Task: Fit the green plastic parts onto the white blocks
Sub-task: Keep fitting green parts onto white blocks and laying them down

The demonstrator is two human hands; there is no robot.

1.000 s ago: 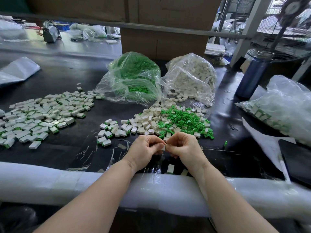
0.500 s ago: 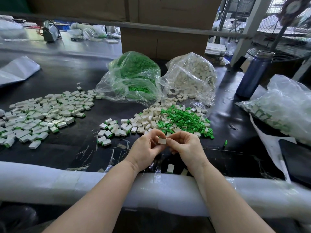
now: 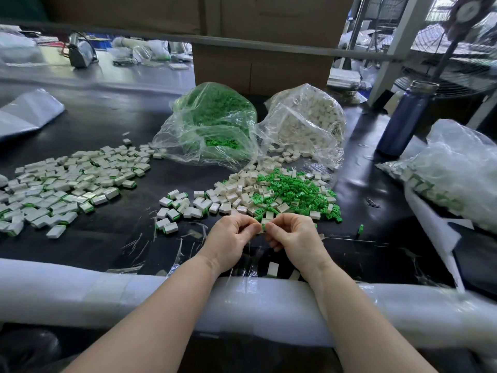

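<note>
My left hand (image 3: 231, 238) and my right hand (image 3: 295, 235) meet over the dark table just before the foam edge, fingertips pinching one small white block with a green part (image 3: 262, 226) between them. Right behind my hands lies a mixed heap of loose green plastic parts (image 3: 295, 192) and white blocks (image 3: 236, 192). A small group of fitted blocks (image 3: 174, 208) lies to the left of my hands. Two white blocks (image 3: 273, 269) rest near the foam edge under my wrists.
A wide spread of fitted blocks (image 3: 67, 184) covers the left of the table. Behind the heap stand a bag of green parts (image 3: 212, 125) and a bag of white blocks (image 3: 309, 122). A blue bottle (image 3: 406, 119) and another filled bag (image 3: 454, 179) stand right. White foam padding (image 3: 107, 289) lines the near edge.
Both hands stayed together at the same spot, shifting slightly up toward the heap while working the small piece; a green part now shows at the block between the fingertips.
</note>
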